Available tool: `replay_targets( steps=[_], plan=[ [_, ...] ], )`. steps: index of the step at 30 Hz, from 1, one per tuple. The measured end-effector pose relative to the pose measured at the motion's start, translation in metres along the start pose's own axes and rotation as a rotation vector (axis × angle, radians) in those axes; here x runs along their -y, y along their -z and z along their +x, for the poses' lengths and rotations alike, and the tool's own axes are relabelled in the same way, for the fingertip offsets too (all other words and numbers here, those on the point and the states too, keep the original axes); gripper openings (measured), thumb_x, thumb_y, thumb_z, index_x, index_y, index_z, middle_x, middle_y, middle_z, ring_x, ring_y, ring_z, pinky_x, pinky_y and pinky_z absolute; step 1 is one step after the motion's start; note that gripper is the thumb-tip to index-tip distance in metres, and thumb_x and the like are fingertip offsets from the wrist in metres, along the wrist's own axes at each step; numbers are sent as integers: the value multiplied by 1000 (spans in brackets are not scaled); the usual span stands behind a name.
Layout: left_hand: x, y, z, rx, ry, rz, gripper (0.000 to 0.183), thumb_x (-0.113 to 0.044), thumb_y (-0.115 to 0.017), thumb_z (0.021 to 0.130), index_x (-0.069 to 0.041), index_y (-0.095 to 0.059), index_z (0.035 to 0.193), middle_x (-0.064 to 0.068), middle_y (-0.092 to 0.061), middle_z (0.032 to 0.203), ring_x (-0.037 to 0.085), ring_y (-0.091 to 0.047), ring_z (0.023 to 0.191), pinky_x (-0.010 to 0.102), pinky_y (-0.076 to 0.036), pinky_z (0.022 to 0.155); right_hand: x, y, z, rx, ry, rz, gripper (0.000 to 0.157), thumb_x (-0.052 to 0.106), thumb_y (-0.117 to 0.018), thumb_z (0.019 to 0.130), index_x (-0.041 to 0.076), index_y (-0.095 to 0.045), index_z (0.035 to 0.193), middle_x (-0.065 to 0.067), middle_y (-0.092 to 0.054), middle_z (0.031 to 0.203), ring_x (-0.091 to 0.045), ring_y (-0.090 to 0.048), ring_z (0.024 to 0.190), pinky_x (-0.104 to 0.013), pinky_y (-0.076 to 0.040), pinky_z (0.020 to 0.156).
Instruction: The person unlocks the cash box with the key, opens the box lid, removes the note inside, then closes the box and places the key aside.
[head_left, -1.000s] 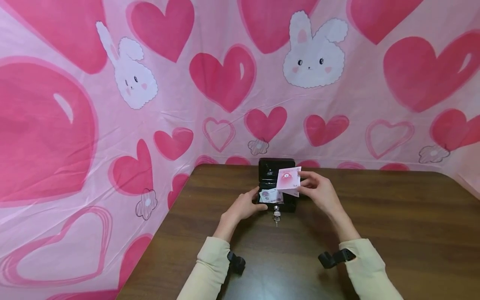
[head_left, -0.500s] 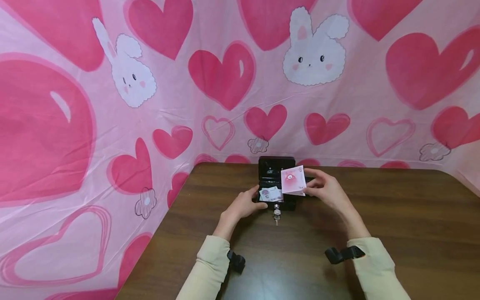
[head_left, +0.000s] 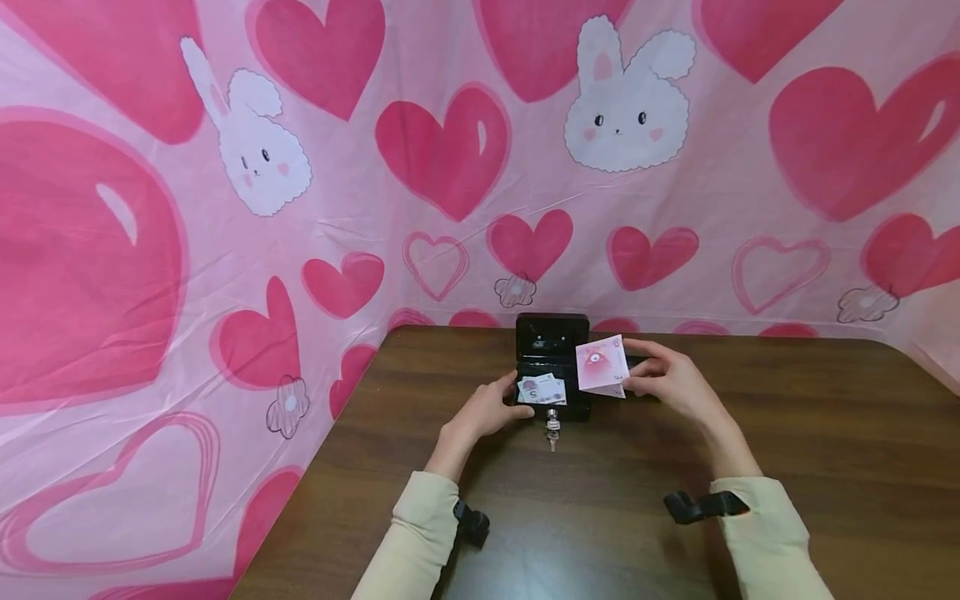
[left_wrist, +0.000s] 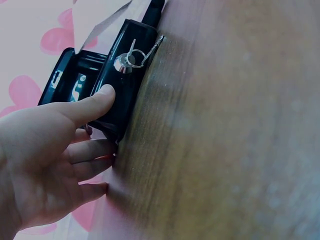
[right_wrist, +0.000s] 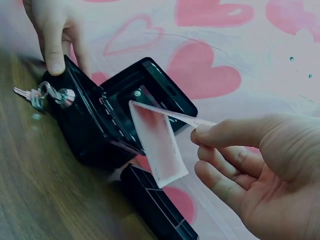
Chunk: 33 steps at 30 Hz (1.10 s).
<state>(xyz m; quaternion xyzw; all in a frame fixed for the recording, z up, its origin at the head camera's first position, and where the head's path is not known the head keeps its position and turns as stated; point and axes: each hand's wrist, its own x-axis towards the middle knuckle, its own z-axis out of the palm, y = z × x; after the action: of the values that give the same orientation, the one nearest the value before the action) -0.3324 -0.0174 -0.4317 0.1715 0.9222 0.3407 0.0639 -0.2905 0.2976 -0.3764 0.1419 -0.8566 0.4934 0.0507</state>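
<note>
A small black cash box [head_left: 552,337] stands on the table with its lid raised. My left hand [head_left: 480,412] holds the box's left side, the thumb [left_wrist: 102,100] on its front and the other fingers along the side. Several banknotes [head_left: 542,389] lie inside. My right hand [head_left: 667,379] pinches a folded pink banknote [head_left: 602,364] between thumb and fingers, at the box's right side; in the right wrist view one half of the note [right_wrist: 162,145] hangs down. Keys [head_left: 552,440] on a ring dangle from the lock [right_wrist: 65,97] at the front.
A black tray with compartments [right_wrist: 157,200] lies right of the box, mostly hidden in the head view by the right hand and note. The brown wooden table [head_left: 562,517] ends at a pink cloth [head_left: 450,267] printed with hearts and rabbits.
My right hand has moved to the right with the pink banknote, from over the box to its right side. The left hand stays on the box.
</note>
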Motion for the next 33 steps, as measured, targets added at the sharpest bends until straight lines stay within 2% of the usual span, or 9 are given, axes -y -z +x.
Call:
replay_targets(
  steps=[8,16,23,28,33],
  plan=[
    [0,0,-1,7,-5,5,81,-43,-70,90,-14,-33,156,13,-53,147,26,-50,138,47,-38,115,-8,9,-3,36,-14,14,67,7,-72,89,0,-41,149,-22,-73,93,-10,-66,72,-28,-57,70],
    [0,0,-1,7,-11,2,81,-43,-70,90,-13,-33,156,14,-53,147,26,-50,137,47,-38,115,-11,16,-7,43,-35,-24,64,8,-71,90,-1,-43,147,-22,-73,94,-12,-65,75,-27,-58,72],
    [0,0,-1,7,-12,6,82,-43,-70,90,-14,-32,156,14,-53,147,26,-50,138,47,-37,115,-13,19,-11,71,-77,-78,59,13,-71,90,1,-49,144,-16,-73,93,-16,-63,77,-32,-57,75],
    [1,0,0,7,-13,9,81,-42,-70,91,-13,-32,156,15,-52,147,27,-49,138,47,-37,116,-14,19,-12,107,-96,-75,59,14,-73,88,1,-51,141,-16,-73,92,-15,-61,78,-28,-52,71],
    [2,0,1,8,-19,13,82,-43,-70,90,-13,-32,156,14,-52,148,26,-49,138,47,-37,116,-20,17,-11,145,-85,-61,58,6,-72,86,-4,-52,138,-17,-73,88,-14,-61,73,-27,-50,65]
  ],
)
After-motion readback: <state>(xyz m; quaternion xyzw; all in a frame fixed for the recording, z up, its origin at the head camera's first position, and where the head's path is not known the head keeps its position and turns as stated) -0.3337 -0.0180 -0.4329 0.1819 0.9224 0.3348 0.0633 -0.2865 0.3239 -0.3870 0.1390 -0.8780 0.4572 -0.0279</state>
